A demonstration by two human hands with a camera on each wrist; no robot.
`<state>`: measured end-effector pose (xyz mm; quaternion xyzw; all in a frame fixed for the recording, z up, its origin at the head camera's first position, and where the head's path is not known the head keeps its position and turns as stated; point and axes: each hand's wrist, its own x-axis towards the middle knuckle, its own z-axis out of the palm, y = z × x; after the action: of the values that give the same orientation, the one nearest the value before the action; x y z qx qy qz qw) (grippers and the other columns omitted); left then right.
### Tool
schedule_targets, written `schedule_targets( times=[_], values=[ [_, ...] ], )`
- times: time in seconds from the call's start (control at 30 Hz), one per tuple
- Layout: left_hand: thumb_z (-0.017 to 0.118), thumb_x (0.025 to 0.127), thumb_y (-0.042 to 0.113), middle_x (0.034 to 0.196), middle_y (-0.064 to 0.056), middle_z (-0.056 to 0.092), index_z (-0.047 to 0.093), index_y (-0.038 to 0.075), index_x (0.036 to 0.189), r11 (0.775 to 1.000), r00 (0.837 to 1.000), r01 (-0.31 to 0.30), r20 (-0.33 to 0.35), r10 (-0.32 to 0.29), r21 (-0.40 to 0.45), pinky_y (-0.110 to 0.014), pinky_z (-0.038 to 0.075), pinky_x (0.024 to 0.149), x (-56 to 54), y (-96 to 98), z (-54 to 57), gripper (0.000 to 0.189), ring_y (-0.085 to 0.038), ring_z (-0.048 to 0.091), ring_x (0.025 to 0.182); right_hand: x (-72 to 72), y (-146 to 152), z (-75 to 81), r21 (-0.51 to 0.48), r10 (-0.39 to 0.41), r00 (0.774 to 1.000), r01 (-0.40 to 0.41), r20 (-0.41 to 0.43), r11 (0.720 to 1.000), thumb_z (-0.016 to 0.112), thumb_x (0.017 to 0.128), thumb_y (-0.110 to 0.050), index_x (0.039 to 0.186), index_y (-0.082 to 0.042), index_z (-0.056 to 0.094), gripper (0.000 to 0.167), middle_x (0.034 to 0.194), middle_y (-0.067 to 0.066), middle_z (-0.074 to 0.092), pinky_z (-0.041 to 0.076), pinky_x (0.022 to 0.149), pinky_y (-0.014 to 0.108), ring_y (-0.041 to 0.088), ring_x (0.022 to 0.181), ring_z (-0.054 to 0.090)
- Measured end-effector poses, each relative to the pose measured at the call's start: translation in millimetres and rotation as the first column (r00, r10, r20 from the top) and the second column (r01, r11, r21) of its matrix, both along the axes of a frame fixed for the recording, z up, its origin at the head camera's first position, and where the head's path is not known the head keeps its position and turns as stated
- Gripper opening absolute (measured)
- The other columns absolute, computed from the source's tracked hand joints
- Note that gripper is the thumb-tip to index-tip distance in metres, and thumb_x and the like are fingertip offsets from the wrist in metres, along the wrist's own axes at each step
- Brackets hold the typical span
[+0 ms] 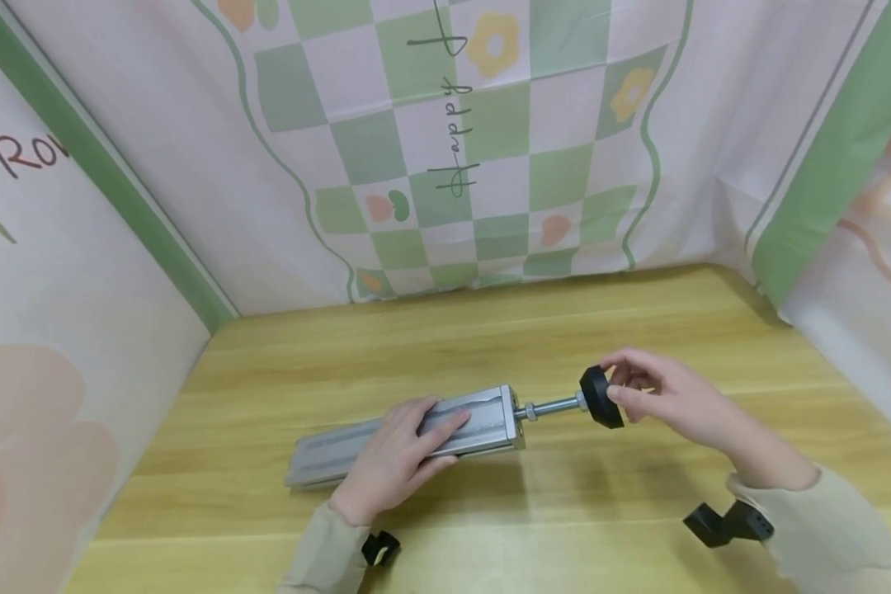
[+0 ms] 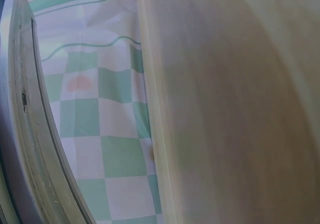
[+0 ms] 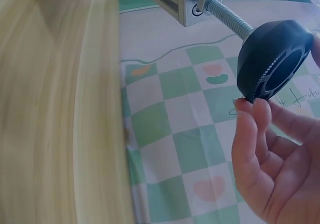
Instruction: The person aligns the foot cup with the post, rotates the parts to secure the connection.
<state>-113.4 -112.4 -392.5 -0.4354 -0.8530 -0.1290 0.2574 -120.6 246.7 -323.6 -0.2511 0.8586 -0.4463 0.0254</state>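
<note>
A silver aluminium profile (image 1: 483, 417) lies slantwise on the wooden table, its near-right end capped by a plate. My left hand (image 1: 392, 454) holds it down from above, fingers across the top and thumb along the near side. From the end plate a threaded rod (image 1: 557, 406) sticks out to the right, carrying a hex nut (image 1: 530, 411). On the rod's outer end sits a black levelling foot (image 1: 600, 398). My right hand (image 1: 661, 396) pinches this foot by its rim with thumb and fingertips. The foot's ribbed, hollow underside (image 3: 285, 74) shows in the right wrist view.
Behind the wooden table (image 1: 327, 346) hangs a checked green-and-white cloth (image 1: 497, 124). More printed cloth walls stand at left and right. Black wrist cameras are on both sleeves, the right camera (image 1: 728, 524) and the left camera (image 1: 380, 547).
</note>
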Motion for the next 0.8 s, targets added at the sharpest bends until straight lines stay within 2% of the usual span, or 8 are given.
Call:
schedule_targets(
  times=[0.13, 0.23, 0.37, 0.43, 0.53, 0.6, 0.7, 0.8],
  values=[
    [0.034, 0.1, 0.047, 0.122, -0.015, 0.054, 0.046, 0.021, 0.14, 1.0, 1.0, 0.004, -0.012, -0.004, 0.0, -0.043, 0.047, 0.096, -0.5, 0.4, 0.1, 0.05, -0.026, 0.055, 0.11, -1.0, -2.7, 3.6, 0.021, -0.001, 1.0, 0.001, 0.028, 1.0, 0.051, 0.097, -0.009, 0.104, 0.0, 0.055, 0.012, 0.07, 0.0, 0.054, 0.048, 0.056, 0.026, 0.012, 0.057, 0.053],
    [0.035, 0.1, 0.047, 0.121, -0.015, 0.054, 0.046, 0.021, 0.14, 1.0, 1.0, 0.007, -0.017, -0.007, 0.002, -0.043, 0.047, 0.096, -0.3, 0.5, 0.1, 0.049, -0.026, 0.055, 0.11, -1.8, -4.8, 4.9, 0.028, -0.004, 0.999, 0.003, 0.046, 1.0, 0.049, 0.099, -0.011, 0.096, -0.003, 0.054, 0.01, 0.065, 0.001, 0.054, 0.049, 0.056, 0.026, 0.013, 0.056, 0.053],
    [0.035, 0.1, 0.047, 0.122, -0.016, 0.054, 0.046, 0.021, 0.14, 1.0, 1.0, 0.003, -0.017, -0.003, 0.007, -0.044, 0.047, 0.096, 0.2, 0.2, 0.7, 0.049, -0.027, 0.055, 0.11, -2.7, -5.3, 5.0, 0.03, -0.01, 0.998, 0.009, 0.066, 1.0, 0.047, 0.1, -0.013, 0.098, -0.002, 0.054, 0.013, 0.067, 0.002, 0.054, 0.05, 0.056, 0.027, 0.013, 0.057, 0.054],
    [0.034, 0.1, 0.047, 0.122, -0.016, 0.054, 0.046, 0.02, 0.14, 1.0, 1.0, 0.002, -0.017, -0.002, 0.005, -0.044, 0.046, 0.096, 0.3, 0.1, 0.8, 0.05, -0.027, 0.055, 0.11, -2.7, -5.0, 4.3, 0.031, -0.015, 0.998, 0.013, 0.063, 0.999, 0.048, 0.099, -0.013, 0.103, 0.0, 0.055, 0.015, 0.07, 0.002, 0.055, 0.051, 0.056, 0.027, 0.011, 0.059, 0.054],
    [0.035, 0.1, 0.047, 0.121, -0.016, 0.054, 0.047, 0.02, 0.14, 1.0, 1.0, 0.002, -0.018, -0.002, 0.004, -0.044, 0.046, 0.096, 0.8, -0.1, 0.6, 0.049, -0.027, 0.055, 0.11, -1.1, -3.9, 1.9, 0.019, 0.002, 1.0, -0.002, -0.005, 1.0, 0.054, 0.096, -0.009, 0.116, 0.001, 0.054, 0.023, 0.089, -0.003, 0.06, 0.053, 0.059, 0.026, 0.003, 0.073, 0.057],
    [0.035, 0.1, 0.046, 0.121, -0.016, 0.054, 0.047, 0.02, 0.139, 1.0, 1.0, 0.001, -0.018, -0.001, 0.003, -0.044, 0.046, 0.096, 1.2, -0.3, 0.8, 0.049, -0.027, 0.055, 0.11, 0.2, -3.2, -0.8, 0.0, 0.05, 0.994, -0.051, -0.099, 0.999, 0.062, 0.089, -0.003, 0.125, 0.002, 0.05, 0.039, 0.109, -0.01, 0.058, 0.055, 0.063, 0.026, -0.003, 0.088, 0.057],
    [0.034, 0.1, 0.047, 0.121, -0.016, 0.054, 0.047, 0.02, 0.139, 1.0, 1.0, -0.004, -0.014, 0.004, 0.004, -0.044, 0.046, 0.096, 1.3, -0.8, 1.3, 0.049, -0.027, 0.055, 0.11, 1.7, -0.8, -4.5, -0.016, 0.152, 0.955, -0.162, -0.255, 0.987, 0.073, 0.076, 0.005, 0.134, -0.001, 0.045, 0.065, 0.133, -0.018, 0.046, 0.057, 0.072, 0.027, -0.006, 0.112, 0.049],
    [0.033, 0.1, 0.047, 0.122, -0.016, 0.054, 0.048, 0.021, 0.139, 1.0, 1.0, -0.011, 0.0, 0.011, 0.004, -0.044, 0.046, 0.097, 1.3, -1.5, 2.1, 0.05, -0.028, 0.055, 0.111, 2.0, 1.6, -7.0, -0.021, 0.234, 0.908, -0.257, -0.348, 0.966, 0.078, 0.068, 0.009, 0.137, 0.001, 0.043, 0.078, 0.146, -0.008, 0.037, 0.056, 0.078, 0.026, -0.003, 0.124, 0.043]
  ],
)
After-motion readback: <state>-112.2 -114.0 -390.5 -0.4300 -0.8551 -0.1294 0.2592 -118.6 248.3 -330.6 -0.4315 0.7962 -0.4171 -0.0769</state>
